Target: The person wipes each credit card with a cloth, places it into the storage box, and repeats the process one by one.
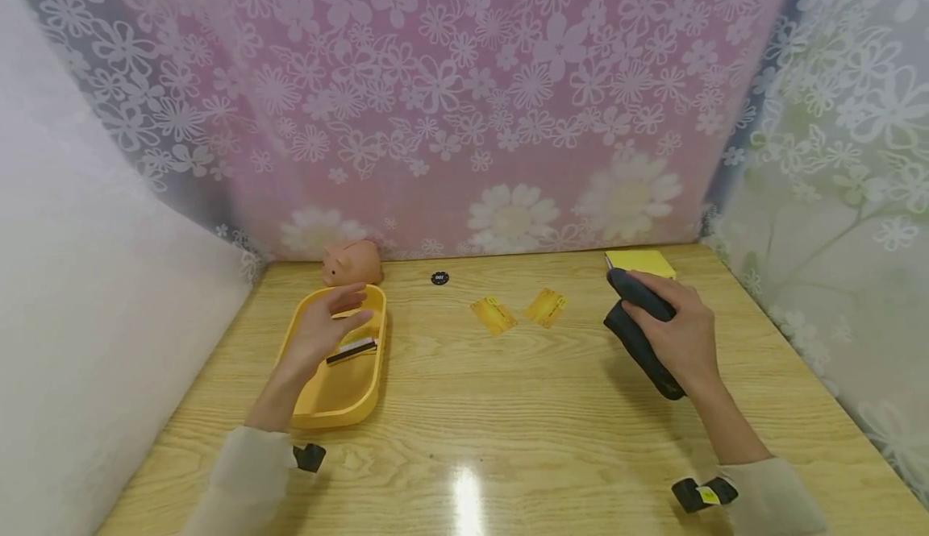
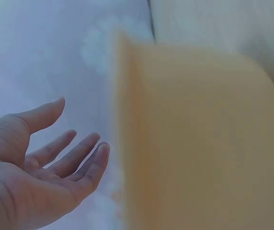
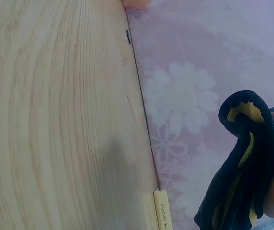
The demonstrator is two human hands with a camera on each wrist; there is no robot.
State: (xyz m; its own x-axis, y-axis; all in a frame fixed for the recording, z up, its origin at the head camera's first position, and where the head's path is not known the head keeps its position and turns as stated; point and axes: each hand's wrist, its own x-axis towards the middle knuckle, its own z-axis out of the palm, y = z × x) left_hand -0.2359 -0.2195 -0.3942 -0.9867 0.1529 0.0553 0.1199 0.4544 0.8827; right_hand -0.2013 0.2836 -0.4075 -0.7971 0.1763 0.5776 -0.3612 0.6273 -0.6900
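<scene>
My left hand point(image 1: 322, 334) hovers over a yellow-orange oval tray point(image 1: 341, 418), fingers loosely bent and apart, nothing in them. Inside the tray lie slim black and white stick-like pieces point(image 1: 352, 351), partly hidden by the hand. In the left wrist view the tray's blurred wall point(image 2: 204, 139) fills the right side, beside the fingers. On the right, my right hand point(image 1: 685, 342) grips a dark navy, soft folded cloth item point(image 1: 642, 351) above the table. Its yellow inner side point(image 3: 247, 111) shows at the fold in the right wrist view.
A pink piggy bank point(image 1: 354, 263) stands behind the tray. Further right lie a black chip point(image 1: 439, 278) and two gold cards point(image 1: 493, 315). A yellow book point(image 1: 642, 261) lies at the back right, behind the right hand. Floral curtains border the wooden table point(image 1: 464, 391).
</scene>
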